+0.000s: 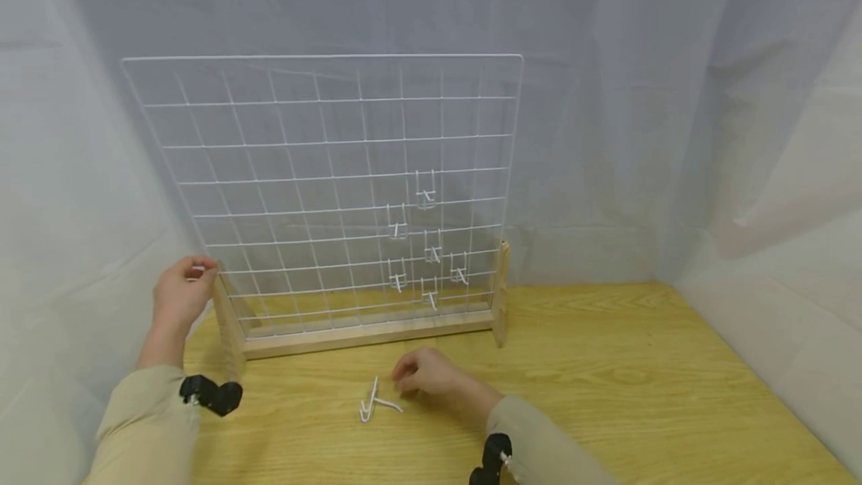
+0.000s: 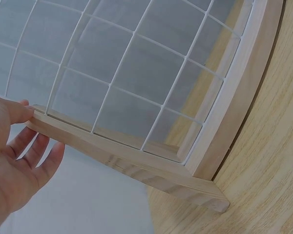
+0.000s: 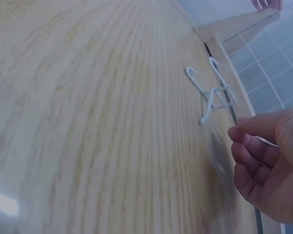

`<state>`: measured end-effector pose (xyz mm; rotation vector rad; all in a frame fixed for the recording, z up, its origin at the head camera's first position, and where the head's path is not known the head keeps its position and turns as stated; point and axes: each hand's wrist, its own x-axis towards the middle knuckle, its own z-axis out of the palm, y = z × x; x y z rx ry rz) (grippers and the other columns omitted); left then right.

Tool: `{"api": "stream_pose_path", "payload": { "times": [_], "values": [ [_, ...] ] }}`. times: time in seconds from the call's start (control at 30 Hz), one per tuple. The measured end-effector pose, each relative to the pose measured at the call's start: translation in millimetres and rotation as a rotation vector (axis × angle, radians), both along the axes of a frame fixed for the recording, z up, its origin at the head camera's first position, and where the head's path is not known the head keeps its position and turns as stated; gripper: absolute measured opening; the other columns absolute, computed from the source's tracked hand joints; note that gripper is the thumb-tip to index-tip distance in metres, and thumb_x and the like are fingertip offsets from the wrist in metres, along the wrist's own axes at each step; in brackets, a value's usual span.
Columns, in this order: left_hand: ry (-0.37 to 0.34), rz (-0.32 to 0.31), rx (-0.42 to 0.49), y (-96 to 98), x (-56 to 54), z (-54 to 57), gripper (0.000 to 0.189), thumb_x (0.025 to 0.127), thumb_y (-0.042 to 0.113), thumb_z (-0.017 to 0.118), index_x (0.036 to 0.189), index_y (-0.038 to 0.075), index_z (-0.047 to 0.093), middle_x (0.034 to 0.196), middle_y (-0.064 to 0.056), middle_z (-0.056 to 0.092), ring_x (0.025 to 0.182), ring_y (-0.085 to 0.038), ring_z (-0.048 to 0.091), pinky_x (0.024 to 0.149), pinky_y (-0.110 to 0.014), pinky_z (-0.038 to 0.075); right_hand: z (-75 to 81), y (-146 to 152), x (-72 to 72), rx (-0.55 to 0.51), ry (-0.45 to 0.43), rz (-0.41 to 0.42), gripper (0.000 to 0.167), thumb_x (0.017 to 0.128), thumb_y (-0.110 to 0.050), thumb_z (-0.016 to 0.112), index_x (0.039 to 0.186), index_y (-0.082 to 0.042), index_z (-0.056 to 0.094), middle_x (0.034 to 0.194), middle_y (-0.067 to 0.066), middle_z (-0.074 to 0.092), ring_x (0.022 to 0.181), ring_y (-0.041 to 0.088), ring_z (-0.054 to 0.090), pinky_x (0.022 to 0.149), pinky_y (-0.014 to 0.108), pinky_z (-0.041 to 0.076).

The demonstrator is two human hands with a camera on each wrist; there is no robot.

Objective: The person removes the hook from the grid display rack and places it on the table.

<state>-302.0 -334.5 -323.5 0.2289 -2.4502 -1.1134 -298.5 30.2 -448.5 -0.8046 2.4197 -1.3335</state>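
At the top of the wooden stand's [image 2: 205, 192] left upright, my left hand [image 1: 180, 294] pinches the wood between thumb and fingers. The stand holds up a white wire grid [image 1: 316, 144]. A white wire hook [image 1: 374, 400] lies loose on the table in front of it. Just right of that hook, and apart from it, is my right hand [image 1: 431, 374]. In the right wrist view its fingers [image 3: 254, 146] are loosely bent with nothing between them. Several similar wire hooks [image 1: 426, 197] hang on the lower right part of the grid.
The wood-grain table [image 1: 606, 365] stretches out to the right of the stand. White sheeting [image 1: 606, 133] hangs behind the grid and at both sides. Each sleeve carries a black wrist camera [image 1: 210, 395].
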Motion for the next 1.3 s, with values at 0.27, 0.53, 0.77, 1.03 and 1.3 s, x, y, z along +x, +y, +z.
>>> {"api": "stream_pose_path", "payload": {
  "times": [0.27,0.53,0.77,1.03,1.3],
  "values": [
    [0.008,-0.010,0.000,-0.4,-0.1,-0.3,0.032,0.096,0.018,0.043,0.117,-0.005,0.053,0.111,-0.025,0.047,0.063,0.006,0.045,0.055,-0.018,0.042,7.6,19.6,-6.6,0.028,0.050,-0.013,0.011,0.082,-0.002,0.065,0.092,0.002,0.067,0.079,0.003,0.064,0.067,0.006,0.052,0.059,0.020,0.044],
    [-0.005,-0.017,-0.005,-1.2,-1.0,-1.1,0.033,0.096,0.019,0.043,0.118,-0.005,0.052,0.112,-0.026,0.047,0.062,0.004,0.046,0.054,-0.018,0.043,20.6,41.5,-11.5,-0.055,0.010,-0.045,0.017,0.086,-0.003,0.061,0.099,0.007,0.064,0.085,0.009,0.064,0.075,0.018,0.058,0.063,0.030,0.048],
    [0.004,-0.023,-0.023,-1.8,-1.2,-0.1,0.034,0.096,0.019,0.043,0.118,-0.005,0.052,0.112,-0.028,0.047,0.063,0.004,0.045,0.055,-0.019,0.043,29.9,57.3,-20.9,-0.043,0.047,-0.093,0.018,0.086,-0.005,0.063,0.099,0.007,0.064,0.081,0.007,0.065,0.073,0.021,0.060,0.065,0.040,0.051],
    [0.002,-0.014,-0.027,-0.7,0.5,1.1,0.034,0.096,0.020,0.043,0.118,-0.005,0.053,0.113,-0.027,0.048,0.065,0.001,0.046,0.055,-0.020,0.043,41.9,74.6,-26.8,-0.043,0.054,-0.139,0.017,0.088,-0.010,0.062,0.101,0.001,0.066,0.082,0.004,0.065,0.070,0.013,0.056,0.062,0.032,0.048],
    [0.036,-0.006,-0.024,-1.6,-1.1,-1.4,0.030,0.095,0.017,0.045,0.113,-0.005,0.055,0.107,-0.025,0.050,0.062,0.007,0.042,0.053,-0.017,0.041,54.1,93.4,-35.5,-0.103,0.023,-0.208,0.023,0.090,-0.007,0.058,0.106,0.009,0.061,0.083,0.008,0.066,0.072,0.016,0.059,0.065,0.039,0.049]
  ]
}}
